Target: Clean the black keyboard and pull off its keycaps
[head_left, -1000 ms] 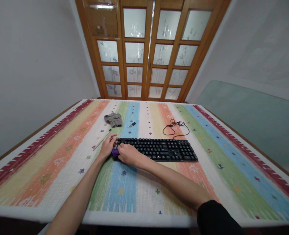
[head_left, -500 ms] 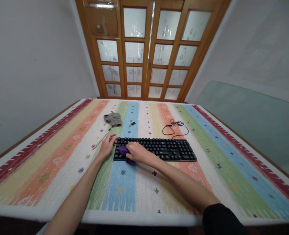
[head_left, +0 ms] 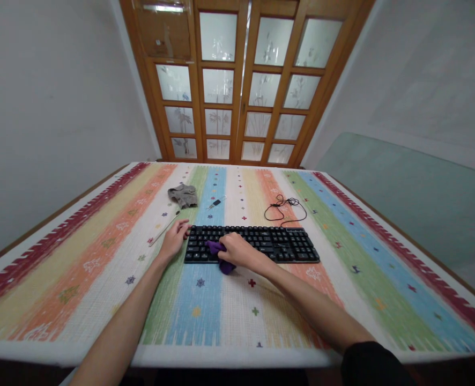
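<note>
Right grip (head_left: 233, 249) closed on a bunched purple cloth (head_left: 213, 247), pressed down on the keys. Left grip (head_left: 175, 239) mostly open, fingers bent a little, holds no loose item; fingertips at the keyboard's left end, by the far corner. Contact pressure there: can't tell.

Black keyboard (head_left: 288, 246) lies flat on the desk (head_left: 205, 356), long side across, spacebar side toward the person. Purple cloth sits left of the keyboard's middle, part on the keys, part hanging past the near edge. Right forearm passes over the striped tablecloth (head_left: 205, 316), black sleeve (head_left: 372, 364) at bottom right.

Cable (head_left: 286, 201) leaves the keyboard's far edge on the right, loosely coiled behind it. Thin pale stick (head_left: 163, 230) with a dark tip lies slanted just beyond the left grip. Gray cloth (head_left: 183, 196), crumpled, lies past the dark tip. Small black item (head_left: 216, 203) with thin metal-looking parts lies right of the gray cloth, apart from it; too small to identify. Wooden doors (head_left: 240, 96) with frosted panes stand behind the desk.
</note>
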Demonstrator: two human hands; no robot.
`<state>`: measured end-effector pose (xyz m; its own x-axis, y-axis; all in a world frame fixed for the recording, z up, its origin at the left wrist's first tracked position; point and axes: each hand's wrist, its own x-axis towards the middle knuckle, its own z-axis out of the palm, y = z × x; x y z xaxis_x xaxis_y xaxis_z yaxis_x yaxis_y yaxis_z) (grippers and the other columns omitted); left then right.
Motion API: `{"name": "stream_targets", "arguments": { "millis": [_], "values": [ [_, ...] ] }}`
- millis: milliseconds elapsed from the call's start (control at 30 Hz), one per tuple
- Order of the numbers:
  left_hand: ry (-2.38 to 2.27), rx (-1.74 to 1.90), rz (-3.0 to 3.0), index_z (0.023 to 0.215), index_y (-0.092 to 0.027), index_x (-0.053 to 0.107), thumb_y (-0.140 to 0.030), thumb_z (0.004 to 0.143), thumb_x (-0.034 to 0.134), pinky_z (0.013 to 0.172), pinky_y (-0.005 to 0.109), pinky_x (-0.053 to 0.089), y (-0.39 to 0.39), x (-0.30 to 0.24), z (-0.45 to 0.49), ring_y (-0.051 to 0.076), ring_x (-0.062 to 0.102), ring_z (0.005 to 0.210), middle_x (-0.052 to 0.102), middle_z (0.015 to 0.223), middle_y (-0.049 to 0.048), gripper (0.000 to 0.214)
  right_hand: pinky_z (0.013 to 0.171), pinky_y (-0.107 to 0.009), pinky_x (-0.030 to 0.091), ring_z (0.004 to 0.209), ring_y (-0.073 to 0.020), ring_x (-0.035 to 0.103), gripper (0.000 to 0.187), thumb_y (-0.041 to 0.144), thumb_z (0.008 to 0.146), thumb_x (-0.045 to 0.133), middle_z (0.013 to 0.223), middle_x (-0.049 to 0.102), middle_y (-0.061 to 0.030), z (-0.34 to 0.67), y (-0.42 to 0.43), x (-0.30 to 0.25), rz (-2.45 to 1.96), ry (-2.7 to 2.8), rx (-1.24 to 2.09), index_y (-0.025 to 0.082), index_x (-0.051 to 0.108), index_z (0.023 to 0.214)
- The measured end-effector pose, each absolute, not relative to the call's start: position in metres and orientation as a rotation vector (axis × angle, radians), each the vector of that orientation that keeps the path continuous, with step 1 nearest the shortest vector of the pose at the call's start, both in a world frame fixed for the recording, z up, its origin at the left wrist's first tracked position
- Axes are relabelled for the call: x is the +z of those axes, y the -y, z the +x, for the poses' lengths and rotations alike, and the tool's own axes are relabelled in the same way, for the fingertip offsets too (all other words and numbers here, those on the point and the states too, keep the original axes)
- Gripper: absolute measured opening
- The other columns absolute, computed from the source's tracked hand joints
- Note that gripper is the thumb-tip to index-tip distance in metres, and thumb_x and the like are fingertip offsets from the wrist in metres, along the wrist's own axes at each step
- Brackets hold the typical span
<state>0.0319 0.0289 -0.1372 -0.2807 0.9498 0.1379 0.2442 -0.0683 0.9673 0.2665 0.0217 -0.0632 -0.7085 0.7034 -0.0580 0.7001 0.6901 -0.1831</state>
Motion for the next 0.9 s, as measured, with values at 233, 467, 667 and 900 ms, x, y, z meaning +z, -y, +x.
{"name": "stream_targets", "arguments": {
  "millis": [233,467,667,900],
  "values": [
    [-1.56,1.395,1.301,0.104,-0.016,0.059,-0.054,0.074,0.054,0.065,0.032,0.047,-0.029,-0.137,0.032,0.019,0.061,0.072,0.069,0.094,0.0082,0.048,0.065,-0.027,0.036,0.078,-0.0203,0.063,0.019,0.022,0.083,0.057,0.085,0.072,-0.0126,0.282,-0.027,-0.066,-1.252,2.816,0.289,0.01,0.071,0.086],
    [-1.553,1.399,1.313,0.104,-0.016,0.058,-0.053,0.075,0.054,0.065,0.033,0.047,-0.028,-0.137,0.032,0.02,0.061,0.072,0.07,0.094,0.0091,0.047,0.062,-0.025,0.031,0.07,-0.0168,0.057,0.013,0.018,0.078,0.06,0.076,0.069,-0.0074,0.297,-0.031,-0.06,-1.306,2.723,0.36,0.012,0.071,0.083],
    [-1.559,1.401,1.318,0.105,-0.015,0.059,-0.053,0.076,0.053,0.065,0.032,0.047,-0.029,-0.138,0.032,0.019,0.061,0.072,0.07,0.094,0.0091,0.048,0.059,-0.024,0.027,0.062,-0.0131,0.049,0.006,0.015,0.073,0.063,0.065,0.063,-0.0026,0.312,-0.036,-0.057,-1.285,2.7,0.466,0.013,0.069,0.072],
    [-1.549,1.419,1.308,0.103,-0.016,0.06,-0.052,0.075,0.055,0.064,0.031,0.047,-0.03,-0.139,0.032,0.018,0.061,0.071,0.07,0.092,0.0075,0.045,0.056,-0.024,0.025,0.058,-0.0114,0.043,0.004,0.014,0.071,0.062,0.06,0.055,0.0017,0.33,-0.044,-0.062,-1.35,2.612,0.518,0.014,0.064,0.067]
  ]
}}
